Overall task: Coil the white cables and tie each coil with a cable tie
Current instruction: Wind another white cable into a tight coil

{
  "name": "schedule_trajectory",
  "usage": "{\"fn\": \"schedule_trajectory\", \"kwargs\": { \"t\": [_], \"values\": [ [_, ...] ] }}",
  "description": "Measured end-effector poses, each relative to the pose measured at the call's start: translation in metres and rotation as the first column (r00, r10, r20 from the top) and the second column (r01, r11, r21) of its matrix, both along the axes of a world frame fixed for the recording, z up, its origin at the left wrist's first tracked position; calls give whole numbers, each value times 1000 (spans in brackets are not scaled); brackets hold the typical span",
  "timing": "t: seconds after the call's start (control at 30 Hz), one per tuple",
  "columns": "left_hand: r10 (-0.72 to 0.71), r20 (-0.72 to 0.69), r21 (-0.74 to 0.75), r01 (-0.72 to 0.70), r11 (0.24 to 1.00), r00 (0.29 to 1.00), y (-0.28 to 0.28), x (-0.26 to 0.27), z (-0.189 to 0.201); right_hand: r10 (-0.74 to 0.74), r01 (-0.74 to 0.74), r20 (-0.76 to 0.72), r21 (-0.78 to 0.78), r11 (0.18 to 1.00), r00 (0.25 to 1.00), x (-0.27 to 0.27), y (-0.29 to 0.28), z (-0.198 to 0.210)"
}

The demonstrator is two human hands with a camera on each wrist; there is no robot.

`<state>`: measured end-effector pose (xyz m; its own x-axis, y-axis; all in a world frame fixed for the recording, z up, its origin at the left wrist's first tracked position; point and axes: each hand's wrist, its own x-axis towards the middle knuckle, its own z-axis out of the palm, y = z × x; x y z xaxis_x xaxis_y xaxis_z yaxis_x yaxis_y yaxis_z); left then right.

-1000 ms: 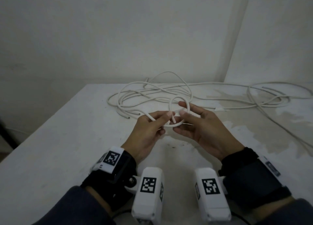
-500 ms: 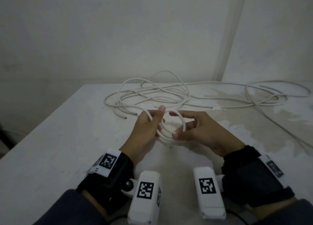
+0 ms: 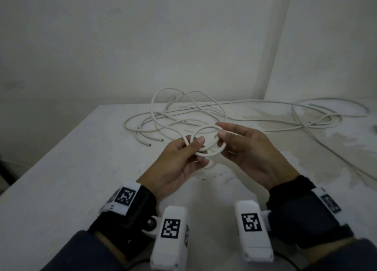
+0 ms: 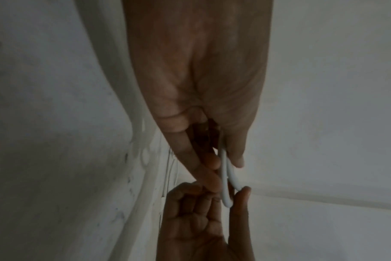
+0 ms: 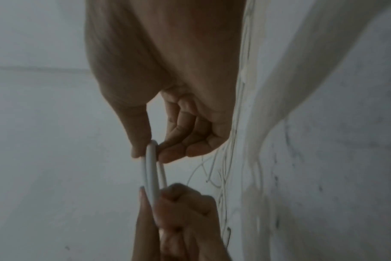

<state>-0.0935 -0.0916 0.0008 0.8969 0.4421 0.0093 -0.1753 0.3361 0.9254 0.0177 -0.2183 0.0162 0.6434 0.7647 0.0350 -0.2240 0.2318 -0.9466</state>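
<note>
— What are the hands doing right now?

— Both are holding up a small coil (image 3: 206, 140) of white cable above the table (image 3: 61, 168). The left hand (image 3: 179, 164) is pinching the near-left side of the coil between thumb and fingers, and the right hand (image 3: 251, 150) is pinching the far-right side between its thumb and first finger.

— So neither hand is loose?

— No, both are clamped on the coil. In the left wrist view the left hand (image 4: 201, 98) is squeezing 2 strands of the coil (image 4: 227, 178) edge-on, with the right hand (image 4: 203, 227) meeting it from below. In the right wrist view the right hand (image 5: 167, 91) is nipping the top of the coil (image 5: 151, 174), and the left hand (image 5: 179, 220) is gripping its lower end.

— How many turns is the coil showing?

— At least 2 overlapping rings, standing tilted between the hands and clear of the table. A further strand seems to be hanging just under the left fingers, but I cannot tell where it leads.

— And the rest of the cable?

— It is lying loose on the table behind the hands: a tangle of loose loops (image 3: 175, 117) on the far left side, with 2 cut ends pointing toward the near edge, and more long strands (image 3: 318, 117) sprawling across the far right, over a stained patch. The tail running from the coil back into the tangle is passing behind the right fingertips
</note>
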Motion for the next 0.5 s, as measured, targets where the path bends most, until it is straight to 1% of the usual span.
{"fn": "schedule_trajectory", "kwargs": {
  "t": [0.03,0.1,0.2,0.27,0.33,0.4,0.43,0.5],
  "values": [
    [-26,8,-21,26,999,1000,-1,0,0,6,-6,-65,13,1000,998,-2,2,-2],
    [-69,-5,21,69,997,998,-2,-2,-1,28,-29,-162,-7,1000,986,-5,6,-6],
    [-120,-49,78,123,989,992,-2,-4,-3,11,-30,-238,-75,997,971,-9,10,-7],
    [-116,-77,73,122,990,990,-3,-3,-3,-23,8,-301,-51,999,953,-12,13,-6],
    [-60,-119,28,64,998,991,-3,-1,-2,-49,64,-376,28,998,925,-13,16,-5],
    [47,-117,-106,-59,993,992,0,1,-2,-65,111,-406,92,990,912,-12,18,-5],
    [119,-110,-151,-135,979,987,3,2,-3,-78,124,-387,96,988,919,-12,19,-5],
    [237,-107,-129,-249,960,966,8,4,-4,-103,134,-311,77,988,945,-12,19,-7]
  ]
}}
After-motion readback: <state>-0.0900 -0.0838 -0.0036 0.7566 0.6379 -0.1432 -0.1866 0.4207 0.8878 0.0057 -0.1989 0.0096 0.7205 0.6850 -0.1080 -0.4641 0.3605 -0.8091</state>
